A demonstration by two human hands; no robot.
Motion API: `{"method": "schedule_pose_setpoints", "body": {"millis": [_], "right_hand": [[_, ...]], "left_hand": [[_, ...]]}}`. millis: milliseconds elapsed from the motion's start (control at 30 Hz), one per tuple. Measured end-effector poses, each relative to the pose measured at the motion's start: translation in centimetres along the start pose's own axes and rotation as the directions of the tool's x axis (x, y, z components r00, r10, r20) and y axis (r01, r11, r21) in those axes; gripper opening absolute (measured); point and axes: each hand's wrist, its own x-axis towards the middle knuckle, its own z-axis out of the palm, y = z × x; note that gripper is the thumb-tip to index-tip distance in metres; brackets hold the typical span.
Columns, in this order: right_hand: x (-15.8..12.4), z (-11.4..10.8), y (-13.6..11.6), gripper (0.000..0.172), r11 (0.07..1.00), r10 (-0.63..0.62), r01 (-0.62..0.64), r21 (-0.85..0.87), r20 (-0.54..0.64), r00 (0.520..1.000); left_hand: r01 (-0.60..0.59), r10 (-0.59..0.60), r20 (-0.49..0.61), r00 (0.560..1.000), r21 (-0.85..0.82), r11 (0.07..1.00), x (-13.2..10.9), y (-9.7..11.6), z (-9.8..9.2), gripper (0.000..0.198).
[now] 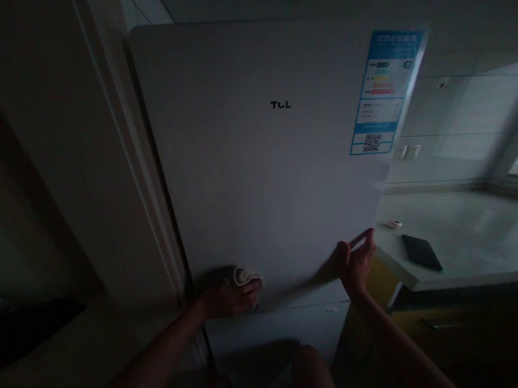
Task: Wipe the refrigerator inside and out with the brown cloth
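Pale TCL fridge door is filling mid-view in dim light. Cloth is sitting at its lower left, left hand gripping it, fingers curled round. Right hand is resting at the right edge, thumb and index spread. Label is sticking upper right; counter is running alongside.

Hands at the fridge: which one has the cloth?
The left hand, at the lower left of the upper fridge door: it holds the bunched cloth against the door. The right hand, by the door's right edge, shows no cloth.
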Motion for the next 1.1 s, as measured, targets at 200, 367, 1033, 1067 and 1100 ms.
{"method": "schedule_pose_setpoints", "body": {"millis": [200, 367, 1033, 1067, 1100], "right_hand": [[-0.1, 0.2, 0.2, 0.099, 1.0, 0.013, -0.013, -0.007, -0.015, 1.0], [-0.4, 0.6, 0.2, 0.093, 1.0, 0.002, -0.003, -0.028, -0.058, 0.998], [-0.2, 0.3, 0.0, 0.095, 0.999, 0.026, -0.026, -0.036, -0.007, 1.0], [-0.2, 0.3, 0.0, 0.094, 0.999, 0.024, -0.024, -0.034, -0.007, 1.0], [-0.2, 0.3, 0.0, 0.095, 0.999, 0.021, -0.021, -0.032, -0.009, 1.0]], "left_hand": [[0.144, -0.147, 0.076, 0.986, 0.043, 0.989, 2.9, -15.3, -5.3, 0.03], [0.768, -0.727, -0.257, 0.637, 0.132, 0.626, 10.0, -32.3, -13.0, 0.058], [0.228, -0.227, 0.022, 0.974, -0.065, 0.972, -1.9, 5.8, 1.4, 0.029], [0.192, -0.189, 0.043, 0.981, -0.071, 0.979, -1.7, 3.8, 0.7, 0.029], [0.167, -0.163, 0.065, 0.984, -0.072, 0.983, -1.2, 1.2, -0.2, 0.03]]}}
